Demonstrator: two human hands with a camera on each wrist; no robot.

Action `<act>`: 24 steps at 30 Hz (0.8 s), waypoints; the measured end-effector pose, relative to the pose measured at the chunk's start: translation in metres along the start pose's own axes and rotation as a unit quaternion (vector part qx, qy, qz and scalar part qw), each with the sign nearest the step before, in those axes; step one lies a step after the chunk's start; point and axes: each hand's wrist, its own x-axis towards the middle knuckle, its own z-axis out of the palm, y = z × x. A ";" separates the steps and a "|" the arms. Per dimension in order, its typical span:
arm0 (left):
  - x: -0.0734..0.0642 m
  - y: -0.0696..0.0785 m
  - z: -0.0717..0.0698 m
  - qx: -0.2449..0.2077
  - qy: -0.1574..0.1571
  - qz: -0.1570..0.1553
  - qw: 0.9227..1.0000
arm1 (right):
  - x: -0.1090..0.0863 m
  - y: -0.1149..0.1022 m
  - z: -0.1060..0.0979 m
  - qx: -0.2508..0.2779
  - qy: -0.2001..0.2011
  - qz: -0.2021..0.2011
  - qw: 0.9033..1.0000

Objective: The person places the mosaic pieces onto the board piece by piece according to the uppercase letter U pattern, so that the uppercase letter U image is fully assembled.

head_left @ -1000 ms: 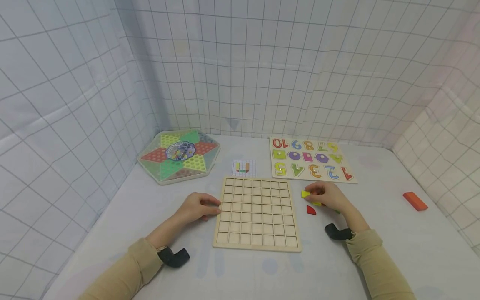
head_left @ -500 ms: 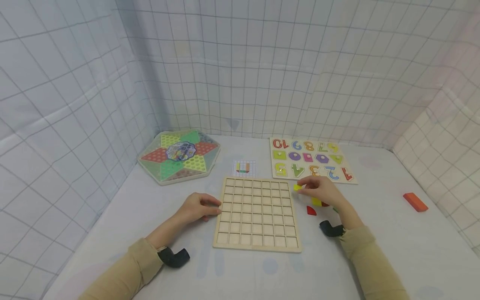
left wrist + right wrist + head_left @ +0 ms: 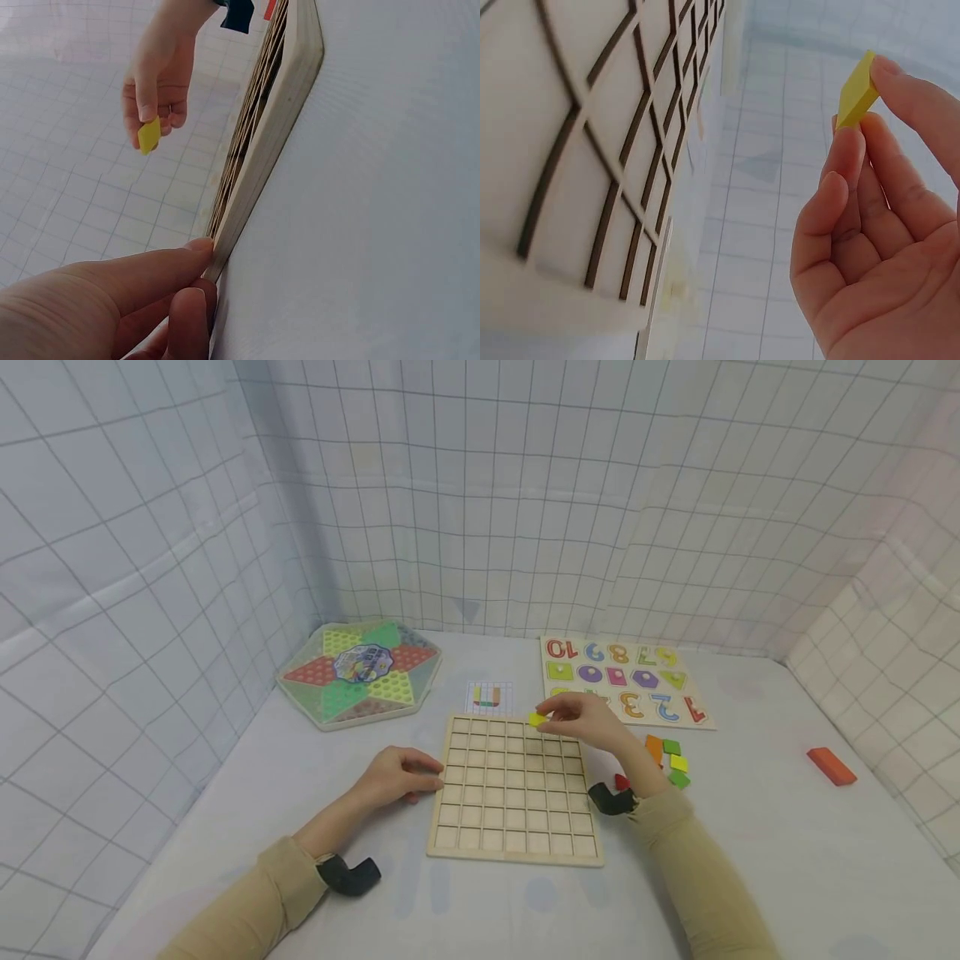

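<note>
While the left hand [image 3: 397,774] touches the left edge of the gridded board [image 3: 515,795] with relaxed fingers, the right hand [image 3: 581,720] has its grip pinched on a yellow piece [image 3: 536,719], raised near the board's far edge. Beyond lie a pattern card [image 3: 487,697] and number puzzle [image 3: 628,685].

Board [image 3: 515,796], centre: matt wood. Held tile [image 3: 856,91]: smooth. Case [image 3: 363,673], left: clear plastic. Backdrop [image 3: 517,510], top: creased cloth.

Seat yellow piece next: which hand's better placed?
Probably the right hand: it pinches the yellow piece near the grid board; the left hand touches the board's left edge.
</note>
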 end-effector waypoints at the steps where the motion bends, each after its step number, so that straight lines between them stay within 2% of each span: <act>1: 0.000 0.000 0.000 -0.001 -0.001 0.001 1.000 | 0.004 -0.002 0.004 0.006 -0.006 -0.005 1.000; 8: -0.001 0.000 -0.001 -0.002 -0.007 0.009 1.000 | 0.028 -0.011 0.028 0.035 -0.037 -0.042 0.998; 15: -0.002 0.000 -0.002 -0.008 -0.014 0.010 1.000 | 0.047 -0.015 0.049 0.032 -0.043 -0.044 0.998; 24: -0.001 0.000 -0.001 -0.004 -0.014 0.012 1.000 | 0.058 -0.016 0.067 0.012 -0.063 -0.032 0.997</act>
